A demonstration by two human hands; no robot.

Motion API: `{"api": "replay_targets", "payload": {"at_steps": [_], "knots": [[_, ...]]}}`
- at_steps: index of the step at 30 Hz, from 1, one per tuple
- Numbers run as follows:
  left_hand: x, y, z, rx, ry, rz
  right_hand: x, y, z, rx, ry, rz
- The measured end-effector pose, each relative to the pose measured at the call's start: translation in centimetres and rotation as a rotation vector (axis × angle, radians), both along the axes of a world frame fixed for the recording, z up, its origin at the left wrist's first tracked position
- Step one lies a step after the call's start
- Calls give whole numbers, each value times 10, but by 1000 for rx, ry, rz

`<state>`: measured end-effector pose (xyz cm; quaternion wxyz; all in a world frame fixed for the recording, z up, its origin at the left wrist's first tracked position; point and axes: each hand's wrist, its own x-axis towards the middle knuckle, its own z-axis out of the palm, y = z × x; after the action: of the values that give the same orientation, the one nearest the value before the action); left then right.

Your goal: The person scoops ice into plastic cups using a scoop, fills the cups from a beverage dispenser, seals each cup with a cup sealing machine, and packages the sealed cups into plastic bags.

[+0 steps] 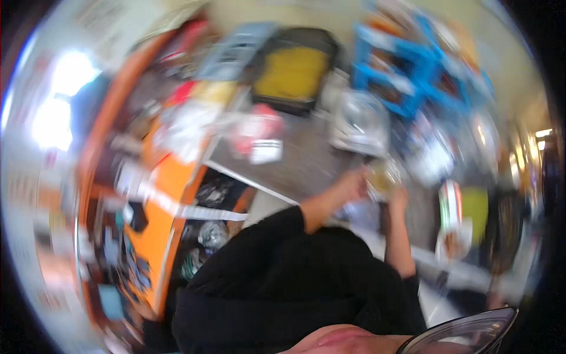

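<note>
Motion blurs the whole view. My left hand (352,184) is closed at the left side of a clear plastic packet (382,177) with something yellowish inside. On the packet's right side my right hand (398,199) is closed too, its fingers smeared. Both hands hold the packet above the dark worktop (298,154). Just beyond it lies a clear-wrapped stack of pale things (359,124). Bluish clear plastic (361,213) shows below, between my forearms.
Blue crates (392,74) stand at the back right, a black tray with a yellow inside (292,74) at the back. A pink-and-white packet (256,131) lies left; a green item (473,215) is at right. Orange shelving (154,236) borders the left.
</note>
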<state>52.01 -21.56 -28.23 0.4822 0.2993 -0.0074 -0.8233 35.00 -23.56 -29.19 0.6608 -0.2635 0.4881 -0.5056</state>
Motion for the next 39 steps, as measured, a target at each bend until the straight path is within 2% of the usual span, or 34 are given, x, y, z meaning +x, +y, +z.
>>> {"api": "replay_targets", "payload": {"at_steps": [1, 2, 3, 4, 5, 6, 7, 9, 10, 11, 17, 19, 21, 22, 23, 24, 25, 27, 29, 31, 33, 35, 38, 39], "knots": [[-4, 0, 28, 61, 74, -12, 9, 6, 24, 0, -21, -31], [-1, 4, 31, 22, -178, -72, 15, 17, 53, -97, -37, 152], [7, 3, 37, -7, -286, -16, 14, 7, 8, -63, 10, 19], [4, -1, 43, -29, -377, 10, 9, 4, 1, 7, 104, 130], [1, -1, 38, -71, -341, 19, 3, 2, 4, 79, 209, 205], [7, 2, 33, -113, -315, 16, 15, 13, 23, 190, 61, 150], [16, 2, 26, -151, -302, 16, 5, 2, 7, 292, 0, 230], [18, -1, -5, -230, -184, 23, 19, 8, 29, 183, -228, 261], [20, -2, -14, -268, -126, 26, 12, 5, 33, 224, -321, 368], [22, 0, -12, -264, -124, 37, 3, 0, 34, 265, -410, 470], [26, 19, 20, -231, -11, 25, -26, -20, 4, 271, -488, 663], [29, 18, 11, -331, 15, -3, -15, -20, -2, 179, -280, 531], [27, 8, -12, -385, 55, -27, 8, -1, 31, 130, -151, 324], [22, 2, -28, -391, 80, -24, 15, 4, 37, 189, -24, 175], [20, 0, -31, -241, -53, -3, 10, -4, 16, 123, 12, 166], [22, 3, -30, -279, -51, -10, 7, -5, 4, 49, -9, 148], [20, 7, -11, -87, -181, 14, -8, -19, -39, -21, 147, 158], [15, 11, 9, -18, -273, 100, -2, -14, -16, 26, 205, 163], [15, 16, -19, -4, -472, 36, -4, -13, -7, 109, 247, 244], [9, 18, -27, -26, -671, -12, 8, -6, 5, 67, 255, 103], [12, 22, -6, -80, -893, -53, 10, -4, 6, 32, 319, 33], [14, 27, 7, -112, -957, -35, 9, -5, 2, 8, 427, 45], [21, 25, -1, -183, -1057, -28, 9, -7, 17, 154, 463, 155], [21, 23, -5, -210, -1088, -27, 10, -6, 23, 181, 339, 142]]}}
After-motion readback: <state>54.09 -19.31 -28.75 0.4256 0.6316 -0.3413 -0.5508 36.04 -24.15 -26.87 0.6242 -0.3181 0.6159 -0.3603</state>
